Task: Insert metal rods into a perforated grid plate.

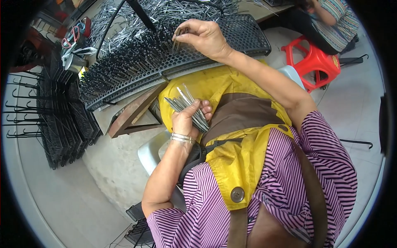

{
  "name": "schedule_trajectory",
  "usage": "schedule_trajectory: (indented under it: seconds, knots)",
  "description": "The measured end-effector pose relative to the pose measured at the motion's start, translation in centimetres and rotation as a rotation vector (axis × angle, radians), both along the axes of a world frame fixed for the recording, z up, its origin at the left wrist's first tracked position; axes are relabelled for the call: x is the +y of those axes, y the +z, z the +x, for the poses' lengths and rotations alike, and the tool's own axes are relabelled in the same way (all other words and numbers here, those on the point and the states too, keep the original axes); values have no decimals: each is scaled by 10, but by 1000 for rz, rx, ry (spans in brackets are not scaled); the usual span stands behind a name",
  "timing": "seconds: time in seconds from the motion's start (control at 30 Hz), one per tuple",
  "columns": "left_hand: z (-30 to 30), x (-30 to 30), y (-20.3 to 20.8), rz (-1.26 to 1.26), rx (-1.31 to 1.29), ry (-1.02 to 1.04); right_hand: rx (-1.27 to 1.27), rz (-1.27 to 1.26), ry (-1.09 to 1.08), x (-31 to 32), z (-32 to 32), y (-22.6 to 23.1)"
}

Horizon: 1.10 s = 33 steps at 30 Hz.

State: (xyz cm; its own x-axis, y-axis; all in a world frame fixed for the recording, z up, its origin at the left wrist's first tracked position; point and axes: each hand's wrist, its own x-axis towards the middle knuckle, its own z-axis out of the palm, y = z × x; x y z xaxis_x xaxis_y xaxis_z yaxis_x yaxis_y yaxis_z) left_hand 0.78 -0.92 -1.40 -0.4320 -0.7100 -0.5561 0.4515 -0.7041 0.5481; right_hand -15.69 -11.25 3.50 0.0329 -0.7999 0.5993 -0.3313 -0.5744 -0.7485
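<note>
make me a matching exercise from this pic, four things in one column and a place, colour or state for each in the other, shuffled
1. bundle of silver pieces
2. perforated rack
3. stool
4. apron

A. red
B. mostly yellow
C. in the left hand's grip
D. bearing many upright black pieces

Pairs: 1-C, 2-D, 3-A, 4-B
</note>
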Motion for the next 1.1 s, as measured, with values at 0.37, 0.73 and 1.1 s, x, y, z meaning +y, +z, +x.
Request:
schedule_trajectory:
  seconds: [0.37,0.73,1.1]
  knots:
    - [0,0,-1,16,3,-16,188,-42,67,-12,-4,6]
    - [-1,0,3,20,-6,-31,40,118,92,-10,-1,0]
    - [-2,1,0,26,-8,-75,157,54,18,-5,6,5]
